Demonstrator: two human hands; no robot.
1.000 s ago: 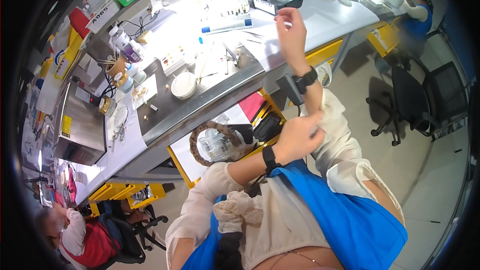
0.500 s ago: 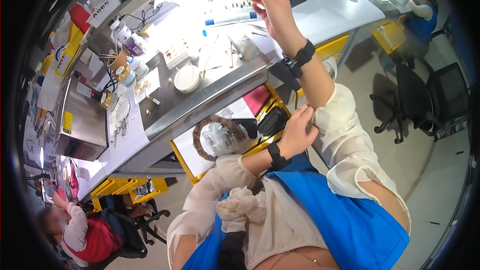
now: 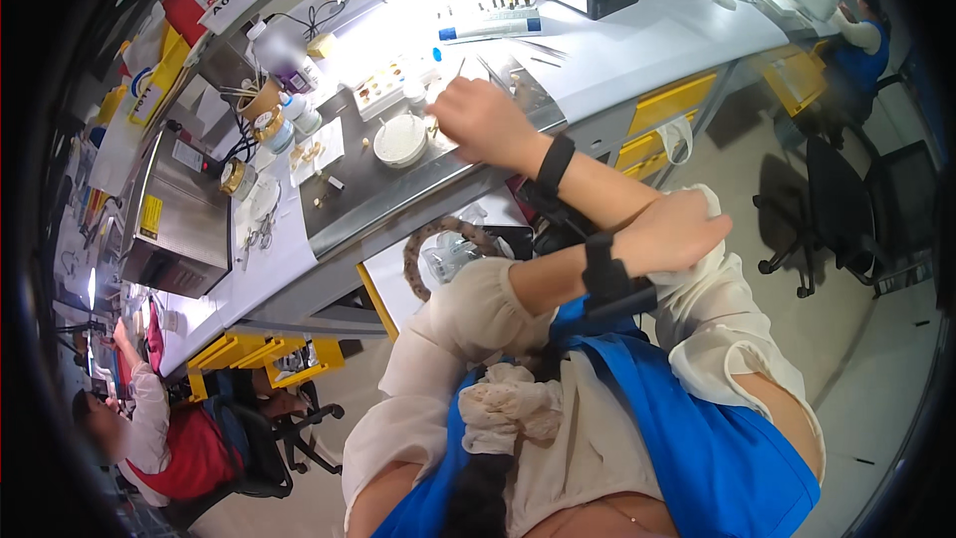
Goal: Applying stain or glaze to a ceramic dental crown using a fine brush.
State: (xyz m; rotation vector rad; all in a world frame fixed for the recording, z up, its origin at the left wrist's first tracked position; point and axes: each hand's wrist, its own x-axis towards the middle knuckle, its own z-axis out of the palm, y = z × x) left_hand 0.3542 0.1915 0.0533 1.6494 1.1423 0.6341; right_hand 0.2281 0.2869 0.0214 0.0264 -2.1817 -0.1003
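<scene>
Workbench (image 3: 375, 201), steel-faced here: beyond my left hand, beneath my right.

Cream right sleeve (image 3: 701, 307): at my left hand, bunched around the right arm. I judge it light, soft and limp, slightly slippery, its thin weave liable to snag or crease. Best hold, I think: a flat pinch on the gathered end beside my left fingers. Long axis follows the arm; the forearm end points away from my body, toward the bench, and the other end back to my shoulder.

Left hand (image 3: 669, 232): against the sleeve, fingers bent; cannot tell whether they pinch cloth.

Right hand (image 3: 485, 122): forearm crossing ahead of the left, fingers loosely curled. Nothing visible in it; fingertips blurred, grip undetermined.

White round dish (image 3: 400, 141): just left of my right hand.
</scene>
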